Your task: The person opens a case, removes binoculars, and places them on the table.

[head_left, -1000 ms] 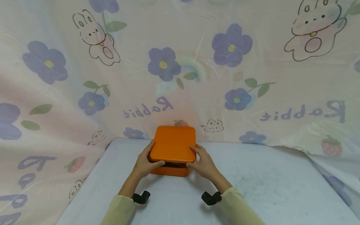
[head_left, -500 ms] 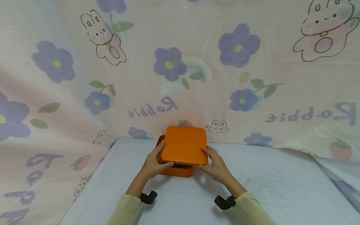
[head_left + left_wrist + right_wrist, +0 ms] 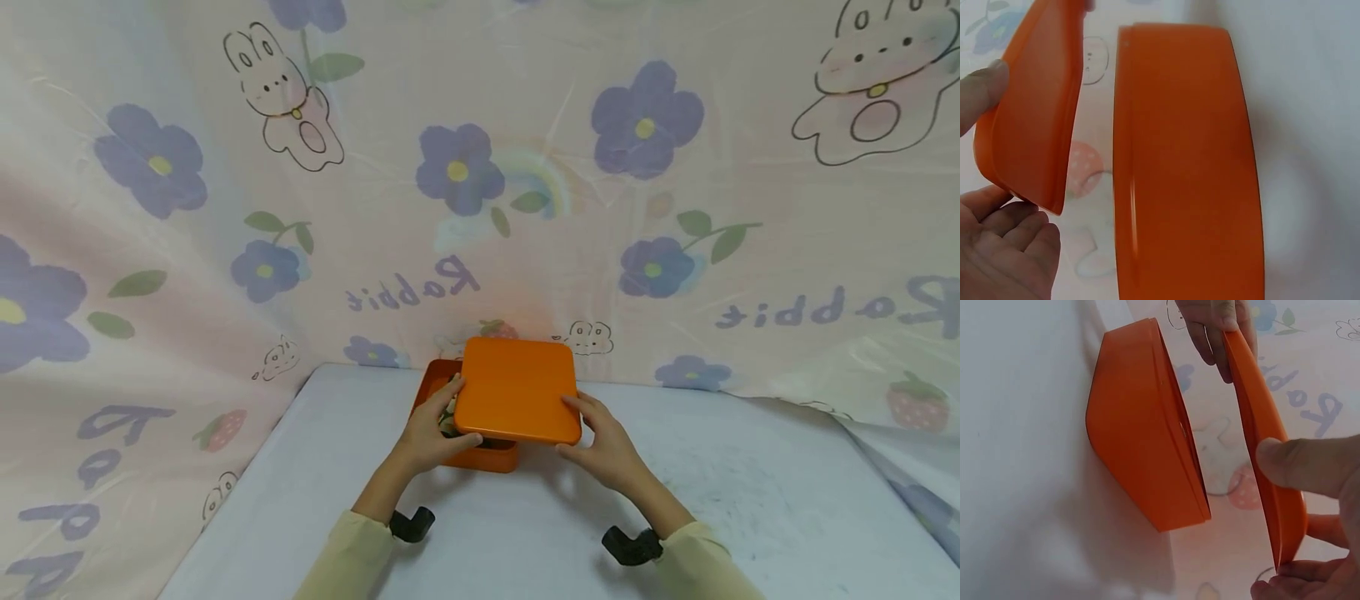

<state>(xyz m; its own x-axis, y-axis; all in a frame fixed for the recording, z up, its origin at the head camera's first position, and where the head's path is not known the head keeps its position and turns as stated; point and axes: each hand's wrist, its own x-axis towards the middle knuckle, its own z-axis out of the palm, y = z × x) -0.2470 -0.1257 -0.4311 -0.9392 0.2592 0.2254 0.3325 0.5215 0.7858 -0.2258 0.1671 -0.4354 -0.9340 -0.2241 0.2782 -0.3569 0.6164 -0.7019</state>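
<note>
Head view: the orange lid [image 3: 517, 390] blocks most of the inside of the box [image 3: 480, 460] below it. Some contents [image 3: 448, 423] peek out just left of the lid, partly behind the left hand [image 3: 427, 437], but way too small to tell what. Sleeves [image 3: 347, 557] nearer than the lid run off the bottom. Right hand [image 3: 606, 446] at the lid's right gets cropped in the right wrist view.

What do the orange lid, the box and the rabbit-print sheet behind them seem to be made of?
Lid: probably painted metal or hard plastic, smooth and softly shiny, with an even orange color; the look doesn't settle which.
Box: likely the same, given its matching color and the bright streak near its edge.
Sheet: thin cloth or plastic film, judging by its creases.
</note>
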